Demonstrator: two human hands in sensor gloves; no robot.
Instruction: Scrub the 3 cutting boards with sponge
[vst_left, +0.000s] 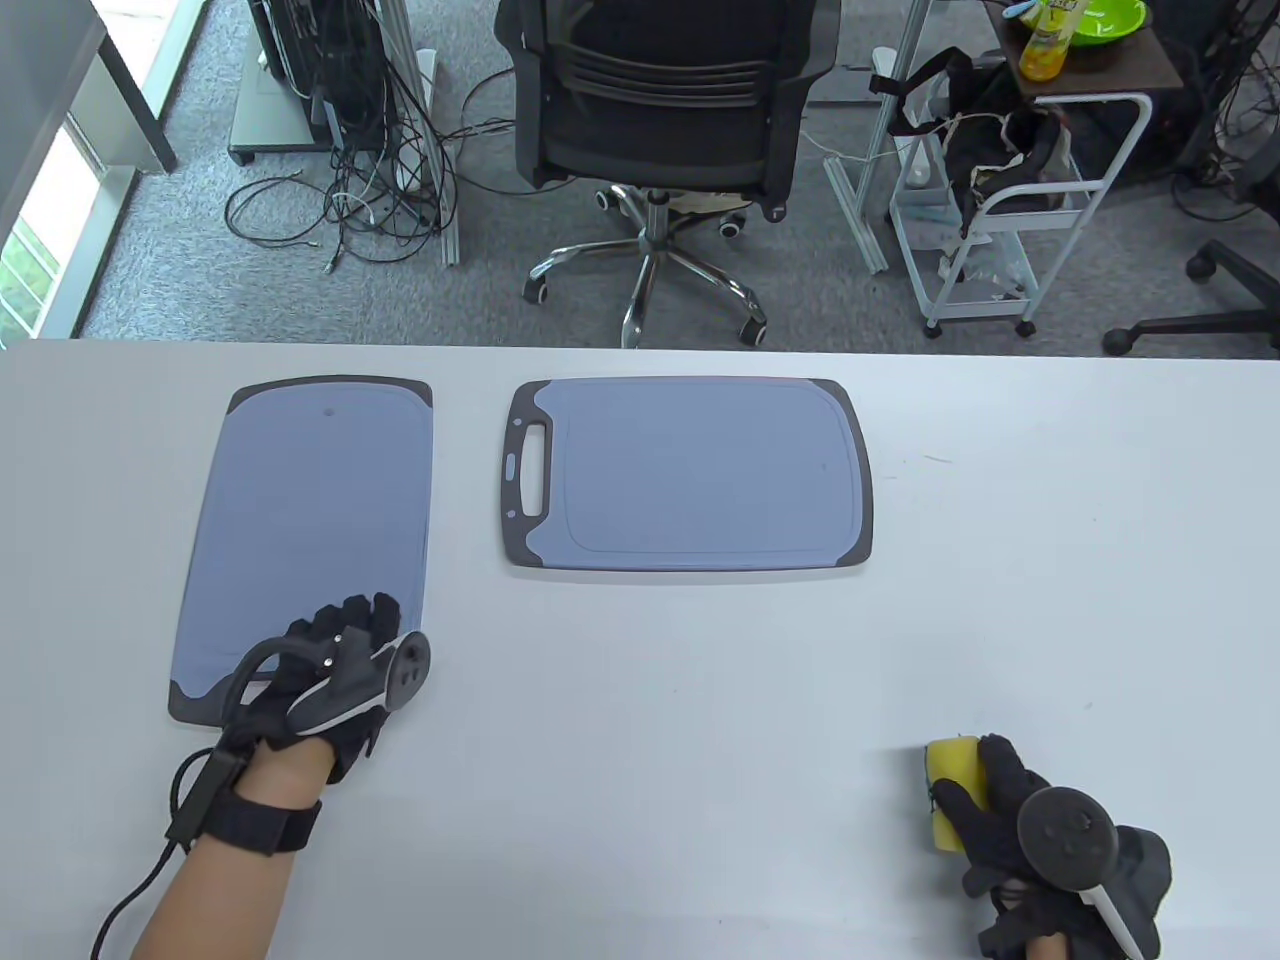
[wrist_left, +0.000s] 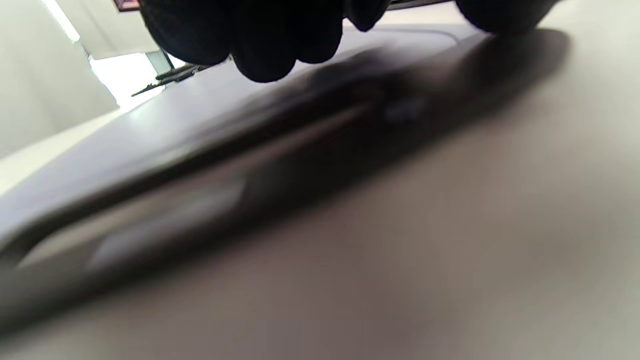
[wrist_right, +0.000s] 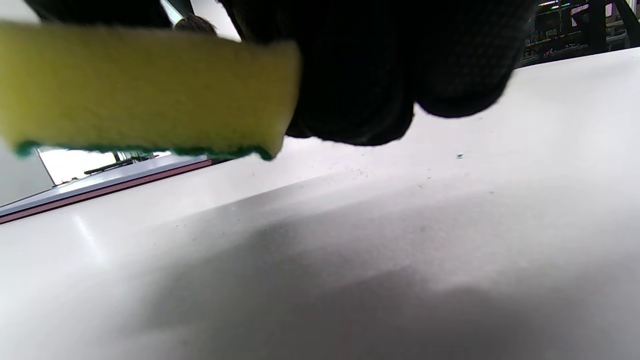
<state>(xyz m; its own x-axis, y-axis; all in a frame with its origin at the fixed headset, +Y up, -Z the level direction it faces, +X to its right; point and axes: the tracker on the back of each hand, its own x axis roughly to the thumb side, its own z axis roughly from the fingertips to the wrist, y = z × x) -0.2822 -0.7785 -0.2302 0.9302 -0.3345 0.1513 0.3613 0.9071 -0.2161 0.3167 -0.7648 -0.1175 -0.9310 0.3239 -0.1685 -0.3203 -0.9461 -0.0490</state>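
Two cutting boards (vst_left: 690, 470) apart, left hand (vst_left: 335, 670) fingers flat on one, right hand (vst_left: 1010, 830) clutching sponge (vst_left: 950, 790).

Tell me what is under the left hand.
The left hand rests on the near end of the left cutting board. The board's corner beneath the palm is covered, so nothing more shows there.

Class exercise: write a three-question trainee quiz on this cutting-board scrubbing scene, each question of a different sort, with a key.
1. True or false: the right hand holds the yellow sponge.
2. How many cutting boards show in the table view?
3. The left hand rests on: A) the left board B) the handled board C) bare table.

Key: 1 true; 2 two; 3 A.
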